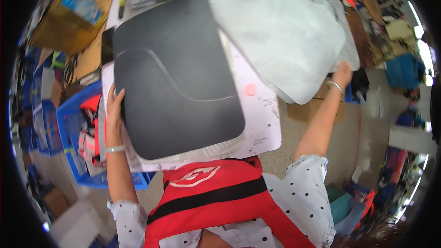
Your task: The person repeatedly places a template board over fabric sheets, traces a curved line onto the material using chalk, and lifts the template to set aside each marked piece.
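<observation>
A large black rounded panel (177,71) lies flat on a white worktable (264,119). My left hand (114,110) rests on the panel's left edge, fingers over its rim. My right hand (342,73) is stretched out to the right and grips the edge of a pale grey-white sheet (275,27), which is lifted above the table's far right side. Under the black panel a thin stack of similar white sheets (216,149) shows at the near edge. A bracelet sits on each wrist.
A blue plastic crate (69,124) with red and orange fabric stands at the left. Cardboard boxes (69,18) sit at the far left, another (317,108) under the table's right edge. A red and black garment (216,197) lies at my front. Clutter lines the right.
</observation>
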Action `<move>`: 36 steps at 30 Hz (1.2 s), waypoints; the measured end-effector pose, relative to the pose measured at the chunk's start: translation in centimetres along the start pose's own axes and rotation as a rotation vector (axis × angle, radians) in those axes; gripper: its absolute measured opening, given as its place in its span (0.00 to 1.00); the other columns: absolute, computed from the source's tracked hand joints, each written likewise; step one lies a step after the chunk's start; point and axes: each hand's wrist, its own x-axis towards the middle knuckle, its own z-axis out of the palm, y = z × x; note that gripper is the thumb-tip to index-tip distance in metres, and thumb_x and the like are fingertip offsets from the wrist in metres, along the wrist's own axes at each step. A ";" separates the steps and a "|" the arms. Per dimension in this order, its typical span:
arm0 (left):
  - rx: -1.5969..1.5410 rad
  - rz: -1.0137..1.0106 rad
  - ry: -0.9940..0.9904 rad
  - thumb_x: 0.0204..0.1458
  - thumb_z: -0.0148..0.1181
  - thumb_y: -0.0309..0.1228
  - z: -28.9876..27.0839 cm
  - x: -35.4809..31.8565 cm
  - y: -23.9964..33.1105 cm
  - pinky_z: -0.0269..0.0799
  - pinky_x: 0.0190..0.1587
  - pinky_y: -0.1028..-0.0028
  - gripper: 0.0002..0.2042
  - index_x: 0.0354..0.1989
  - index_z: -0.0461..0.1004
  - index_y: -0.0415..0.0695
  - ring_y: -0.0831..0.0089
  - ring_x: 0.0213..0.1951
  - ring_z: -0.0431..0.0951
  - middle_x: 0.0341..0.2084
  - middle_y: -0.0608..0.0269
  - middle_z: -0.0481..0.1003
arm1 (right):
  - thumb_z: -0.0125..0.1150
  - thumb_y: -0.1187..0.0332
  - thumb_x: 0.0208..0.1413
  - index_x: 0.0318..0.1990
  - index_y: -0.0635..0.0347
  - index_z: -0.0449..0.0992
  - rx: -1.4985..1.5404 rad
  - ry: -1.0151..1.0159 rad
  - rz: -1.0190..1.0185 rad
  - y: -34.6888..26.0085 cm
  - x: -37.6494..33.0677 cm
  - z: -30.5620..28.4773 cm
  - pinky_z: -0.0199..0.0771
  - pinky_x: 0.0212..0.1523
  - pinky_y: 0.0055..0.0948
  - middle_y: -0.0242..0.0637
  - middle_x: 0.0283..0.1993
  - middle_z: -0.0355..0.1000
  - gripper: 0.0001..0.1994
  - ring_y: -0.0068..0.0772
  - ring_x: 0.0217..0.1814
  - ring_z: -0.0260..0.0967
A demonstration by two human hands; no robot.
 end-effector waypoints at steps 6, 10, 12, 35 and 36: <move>0.209 0.065 0.009 0.55 0.60 0.25 0.2 0.3 0.1 0.73 0.44 0.79 0.28 0.65 0.62 0.41 0.75 0.42 0.78 0.45 0.56 0.77 | 0.58 0.62 0.61 0.48 0.63 0.77 0.127 -0.438 -0.280 -11.3 -14.1 -0.9 0.70 0.42 0.29 0.38 0.41 0.75 0.14 0.27 0.39 0.69; 0.167 0.085 -0.032 0.53 0.62 0.27 0.2 0.5 0.1 0.72 0.46 0.78 0.29 0.65 0.62 0.40 0.75 0.44 0.77 0.47 0.55 0.76 | 0.59 0.61 0.57 0.41 0.62 0.79 0.075 -0.901 -0.321 -16.8 -25.1 3.5 0.72 0.40 0.34 0.45 0.37 0.74 0.13 0.42 0.37 0.72; 0.213 0.142 -0.042 0.53 0.63 0.29 0.0 0.8 -0.1 0.71 0.50 0.75 0.30 0.65 0.61 0.39 0.72 0.48 0.76 0.50 0.54 0.75 | 0.57 0.59 0.57 0.41 0.62 0.79 -0.082 -0.879 -0.395 -17.7 -26.3 5.6 0.71 0.44 0.38 0.49 0.39 0.74 0.15 0.49 0.42 0.72; 0.698 0.394 0.188 0.44 0.64 0.32 1.0 0.5 -0.1 0.72 0.50 0.63 0.20 0.47 0.76 0.36 0.50 0.45 0.78 0.41 0.41 0.78 | 0.67 0.66 0.55 0.41 0.65 0.76 0.124 -1.114 -0.028 -14.6 -25.4 6.0 0.58 0.23 0.15 0.26 0.25 0.68 0.12 0.13 0.22 0.58; 0.689 0.390 0.175 0.44 0.64 0.32 1.0 0.3 0.0 0.72 0.49 0.63 0.20 0.46 0.77 0.36 0.50 0.45 0.78 0.41 0.41 0.78 | 0.67 0.66 0.55 0.41 0.65 0.76 0.148 -1.128 -0.042 -14.6 -25.4 6.1 0.58 0.23 0.15 0.26 0.25 0.68 0.12 0.13 0.22 0.58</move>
